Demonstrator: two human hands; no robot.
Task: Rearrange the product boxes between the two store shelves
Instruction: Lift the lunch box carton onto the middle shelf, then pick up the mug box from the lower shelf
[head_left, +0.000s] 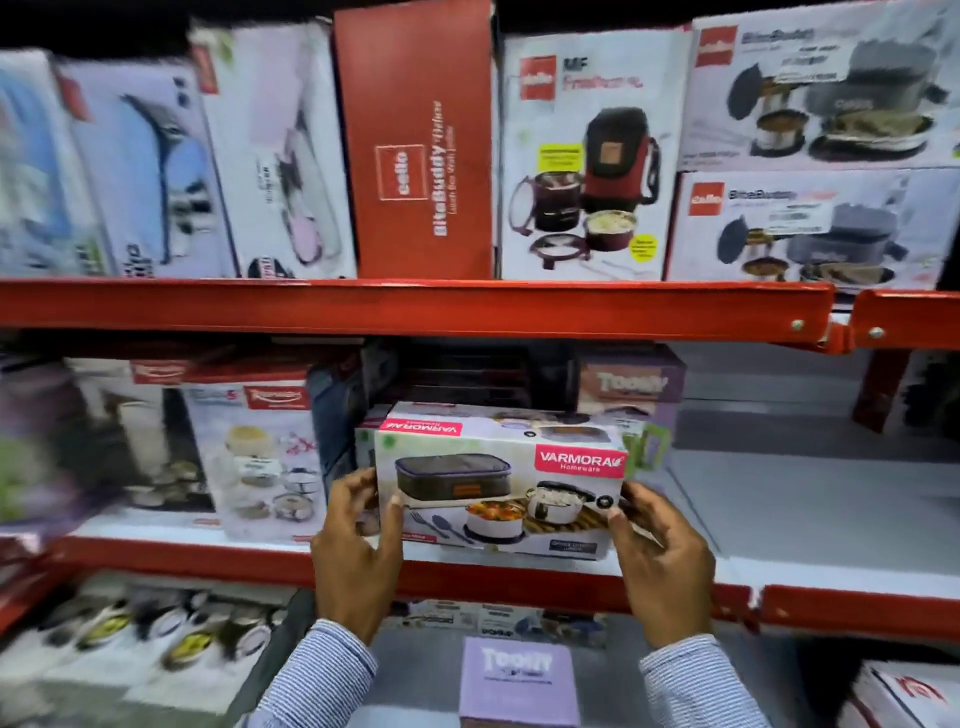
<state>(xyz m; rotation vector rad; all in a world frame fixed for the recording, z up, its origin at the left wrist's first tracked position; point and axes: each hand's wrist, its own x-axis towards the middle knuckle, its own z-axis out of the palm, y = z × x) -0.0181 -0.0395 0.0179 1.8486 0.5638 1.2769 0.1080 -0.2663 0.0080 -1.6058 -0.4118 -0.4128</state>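
Note:
A white Varmora lunch-box carton (498, 488) with a pink logo sits at the front of the middle shelf (779, 556). My left hand (356, 561) grips its left end and my right hand (660, 564) grips its right end. The upper shelf (415, 306) carries Cello cartons: a tall red BiteBuddy box (421, 150) standing on end, a white MF box (587, 161) beside it, and two stacked BiteBuddy boxes (815, 156) at the right.
Left of the held carton stand white lunch-box cartons (260, 457). Behind it are dark boxes and a lilac Toony box (631, 384). Bare white shelf surface lies to the right. Below, another lilac Toony box (519, 680) and steel containers (156, 629) sit.

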